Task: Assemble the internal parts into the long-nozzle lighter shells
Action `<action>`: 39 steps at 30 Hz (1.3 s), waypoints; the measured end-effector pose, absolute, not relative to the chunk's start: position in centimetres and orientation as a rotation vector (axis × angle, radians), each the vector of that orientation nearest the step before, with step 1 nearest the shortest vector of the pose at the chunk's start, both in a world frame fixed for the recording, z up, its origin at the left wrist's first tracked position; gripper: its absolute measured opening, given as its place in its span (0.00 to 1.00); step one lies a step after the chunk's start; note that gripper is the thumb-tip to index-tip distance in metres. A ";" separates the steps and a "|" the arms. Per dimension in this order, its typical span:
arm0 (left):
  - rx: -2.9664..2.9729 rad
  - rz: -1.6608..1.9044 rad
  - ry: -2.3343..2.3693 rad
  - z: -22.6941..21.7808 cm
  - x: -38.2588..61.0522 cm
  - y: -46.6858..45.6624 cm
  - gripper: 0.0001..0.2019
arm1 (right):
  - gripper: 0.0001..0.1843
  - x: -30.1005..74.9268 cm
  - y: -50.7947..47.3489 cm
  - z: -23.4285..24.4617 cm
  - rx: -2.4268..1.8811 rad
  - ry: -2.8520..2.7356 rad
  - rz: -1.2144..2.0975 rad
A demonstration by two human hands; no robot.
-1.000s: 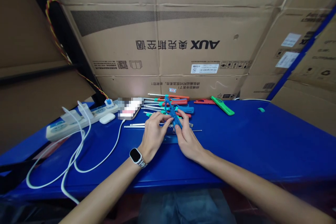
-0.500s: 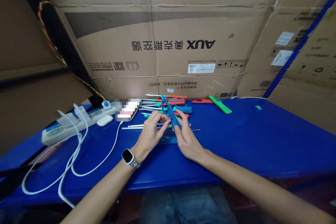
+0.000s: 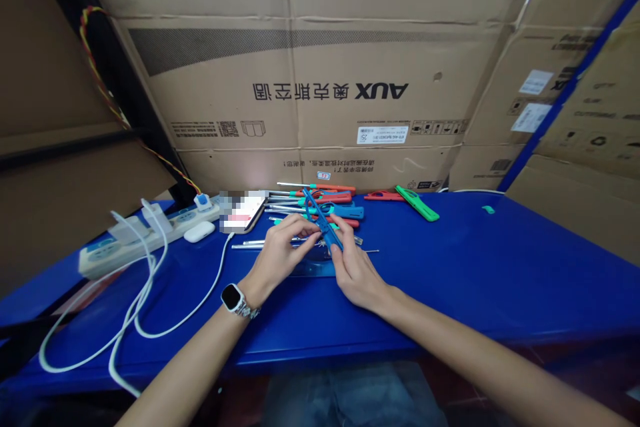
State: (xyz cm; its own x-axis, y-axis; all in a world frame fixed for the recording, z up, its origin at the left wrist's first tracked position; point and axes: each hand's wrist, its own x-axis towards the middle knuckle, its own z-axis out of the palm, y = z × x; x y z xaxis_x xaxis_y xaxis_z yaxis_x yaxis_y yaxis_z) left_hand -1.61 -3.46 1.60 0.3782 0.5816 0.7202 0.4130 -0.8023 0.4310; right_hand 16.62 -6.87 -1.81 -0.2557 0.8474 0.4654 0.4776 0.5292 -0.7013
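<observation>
My right hand (image 3: 359, 273) grips a blue lighter casing (image 3: 329, 232), a half-shell with a long open slot, tilted with its far end up and to the left. Close against its left side is my left hand (image 3: 280, 253), fingers and thumb pinched together; whatever lies between the tips is too small to make out. Behind both hands lie several stick lighters with silver tubes, among them a red lighter (image 3: 343, 197) and a blue lighter (image 3: 353, 213). Loose metal tubes (image 3: 246, 247) stick out left of my left hand. A transparent blue piece (image 3: 313, 268) is partly hidden under my hands.
A red casing (image 3: 379, 195) and a green casing (image 3: 417, 203) lie at the back right. Left stand a phone (image 3: 255, 205) on a white cable, a white earbud case (image 3: 199, 231) and a power strip (image 3: 167, 237). A cardboard wall (image 3: 325, 47) closes off the back.
My left hand has shifted slightly left with its fingers still pinched. The blue casing has moved a little to the left in my right hand's grip.
</observation>
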 end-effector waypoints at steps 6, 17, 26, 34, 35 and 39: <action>2.438 1.312 0.864 2.0 -2.0 -3.2 0.05 | 0.32 16.8 -7.1 -1.3 -1.122 -1.994 0.503; 2.357 1.261 0.899 1.5 -2.1 -2.7 0.06 | 0.35 17.1 -6.7 -1.5 -0.951 -2.042 0.467; 2.173 1.329 0.950 1.6 -1.8 -2.9 0.03 | 0.35 17.0 -6.7 -1.2 -1.025 -2.035 0.506; 2.347 1.405 0.919 1.5 -1.8 -3.1 0.04 | 0.31 16.9 -6.5 -1.3 -1.034 -1.867 0.620; 2.370 1.413 0.909 1.5 -1.7 -3.2 0.04 | 0.31 16.9 -6.5 -1.3 -1.029 -1.859 0.625; 2.379 1.425 0.908 1.3 -1.4 -3.2 0.04 | 0.31 16.8 -6.5 -1.6 -1.007 -1.884 0.609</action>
State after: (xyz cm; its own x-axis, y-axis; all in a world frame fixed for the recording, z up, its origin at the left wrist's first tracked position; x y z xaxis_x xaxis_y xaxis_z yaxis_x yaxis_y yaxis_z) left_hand -1.44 -3.23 1.34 0.3378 0.6091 0.7175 0.3928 -0.7840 0.4806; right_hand 16.78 -6.47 -1.61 -0.2754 0.8355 0.4755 0.3991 0.5493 -0.7341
